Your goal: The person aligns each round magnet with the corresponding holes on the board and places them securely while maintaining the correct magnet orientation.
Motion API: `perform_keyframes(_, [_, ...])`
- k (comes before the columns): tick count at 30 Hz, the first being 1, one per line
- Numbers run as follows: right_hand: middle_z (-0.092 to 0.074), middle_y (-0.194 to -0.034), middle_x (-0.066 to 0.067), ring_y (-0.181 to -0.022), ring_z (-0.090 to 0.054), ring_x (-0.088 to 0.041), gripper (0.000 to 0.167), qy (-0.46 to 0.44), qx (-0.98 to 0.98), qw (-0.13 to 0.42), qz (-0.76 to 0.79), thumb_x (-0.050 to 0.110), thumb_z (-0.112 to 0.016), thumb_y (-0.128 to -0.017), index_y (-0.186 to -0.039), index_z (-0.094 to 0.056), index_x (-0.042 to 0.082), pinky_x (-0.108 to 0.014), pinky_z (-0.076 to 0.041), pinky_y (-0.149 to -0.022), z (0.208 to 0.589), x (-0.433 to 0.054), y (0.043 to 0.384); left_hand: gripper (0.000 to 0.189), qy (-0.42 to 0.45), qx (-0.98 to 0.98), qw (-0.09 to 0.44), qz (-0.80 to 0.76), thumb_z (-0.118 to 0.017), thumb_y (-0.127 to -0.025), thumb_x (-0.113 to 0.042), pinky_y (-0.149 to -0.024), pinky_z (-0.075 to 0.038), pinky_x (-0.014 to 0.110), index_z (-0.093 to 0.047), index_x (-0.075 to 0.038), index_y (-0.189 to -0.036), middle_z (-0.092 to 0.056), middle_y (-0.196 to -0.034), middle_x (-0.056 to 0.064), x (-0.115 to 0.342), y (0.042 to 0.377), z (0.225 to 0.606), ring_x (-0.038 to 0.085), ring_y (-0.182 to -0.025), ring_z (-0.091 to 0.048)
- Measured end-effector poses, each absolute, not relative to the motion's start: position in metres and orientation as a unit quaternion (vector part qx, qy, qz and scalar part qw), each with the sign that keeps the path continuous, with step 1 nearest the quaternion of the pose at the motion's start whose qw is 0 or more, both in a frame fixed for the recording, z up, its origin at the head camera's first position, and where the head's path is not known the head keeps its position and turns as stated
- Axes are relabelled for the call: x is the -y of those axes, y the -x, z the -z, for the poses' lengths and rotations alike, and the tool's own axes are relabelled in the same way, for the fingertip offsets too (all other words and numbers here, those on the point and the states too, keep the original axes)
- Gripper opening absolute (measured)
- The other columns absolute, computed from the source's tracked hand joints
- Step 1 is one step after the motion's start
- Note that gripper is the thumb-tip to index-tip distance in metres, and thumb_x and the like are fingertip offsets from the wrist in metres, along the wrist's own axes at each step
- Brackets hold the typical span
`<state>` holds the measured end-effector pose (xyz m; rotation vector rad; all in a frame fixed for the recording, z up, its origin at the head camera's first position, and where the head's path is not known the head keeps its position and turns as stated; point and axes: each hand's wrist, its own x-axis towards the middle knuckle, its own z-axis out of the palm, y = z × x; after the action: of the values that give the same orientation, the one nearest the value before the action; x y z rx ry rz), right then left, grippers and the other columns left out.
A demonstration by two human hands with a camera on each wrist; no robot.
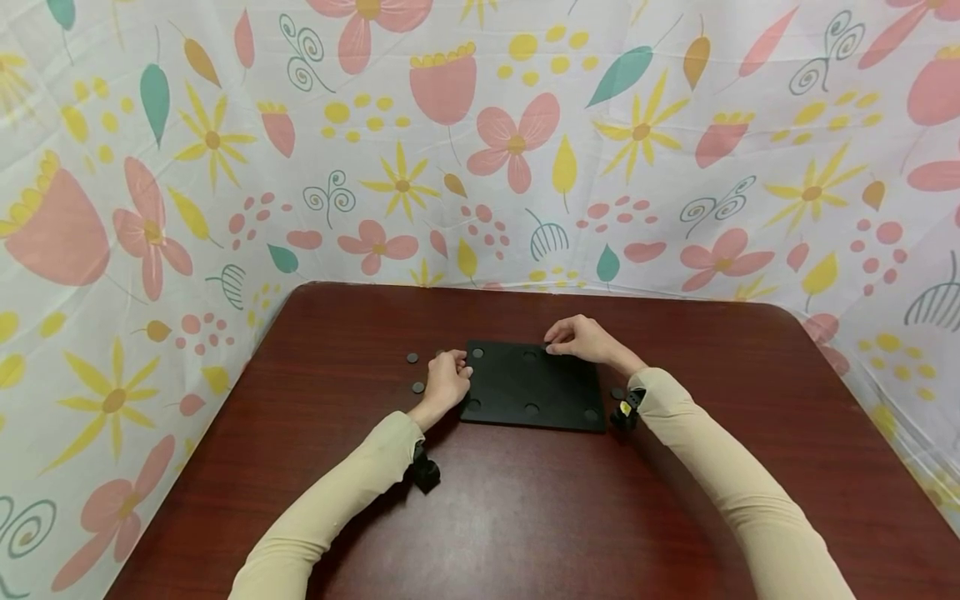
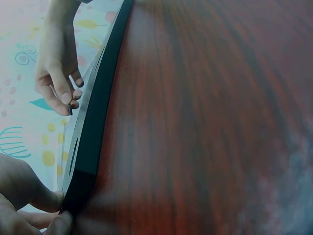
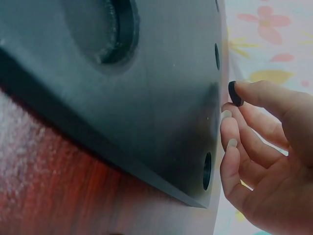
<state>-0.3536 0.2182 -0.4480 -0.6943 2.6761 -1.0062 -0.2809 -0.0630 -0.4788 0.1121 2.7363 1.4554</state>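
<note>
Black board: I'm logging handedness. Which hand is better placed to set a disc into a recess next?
Likely the right hand: it pinches a dark disc near the far edge of the board, while the left hand grips the left edge.

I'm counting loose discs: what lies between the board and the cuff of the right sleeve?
One dark disc lies on the table between the black board and the right cuff; the head view shows it.

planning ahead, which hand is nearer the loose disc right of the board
Right: the right hand is beyond the loose disc, at the board far edge; the left hand at its left edge.
</note>
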Motion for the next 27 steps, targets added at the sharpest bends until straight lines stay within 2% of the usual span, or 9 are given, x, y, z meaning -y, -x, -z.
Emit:
perform_keyframes(3, [-0.073,-0.100,-0.011,-0.087,-0.069,-0.021,0.020,0.233,-0.906,0.103,0.338,0.018,-0.070,-0.090,-0.106,-0.071,0.007,-0.033,-0.054,-0.071,0.449,-0.216,0.355,0.037,-0.035,-0.883,0.019,-0.467,-0.057,-0.096,-0.004,-0.082,-0.054,0.039,-0.055,0.003,-0.132,-0.062,-0.113,0.018,0.063,0.281,0.479,0.030,-0.102,-0.063])
perform_keyframes(15, [-0.073,-0.096,-0.013,-0.085,-0.068,-0.022,0.021,0.256,-0.899,0.099,0.340,0.014,-0.072,-0.088,-0.105,-0.071,0.002,-0.032,-0.052,-0.070,0.448,-0.208,0.353,0.036,-0.031,-0.886,0.019,-0.462,-0.057,-0.096,-0.005,-0.082,-0.055,0.039,-0.056,0.002,-0.132,-0.062,-0.113,0.018,0.062,0.282,0.479,0.029,-0.101,-0.063])
perform_keyframes(27, [-0.073,-0.093,-0.009,-0.080,-0.067,-0.018,0.018,0.254,-0.906,0.104,0.323,0.016,-0.073,-0.087,-0.102,-0.072,0.007,-0.031,-0.052,-0.070,0.451,-0.201,0.356,0.036,-0.034,-0.889,0.011,-0.457,-0.058,-0.096,-0.005,-0.080,-0.055,0.038,-0.056,0.002,-0.131,-0.063,-0.112,0.018,0.063,0.282,0.481,0.029,-0.099,-0.063])
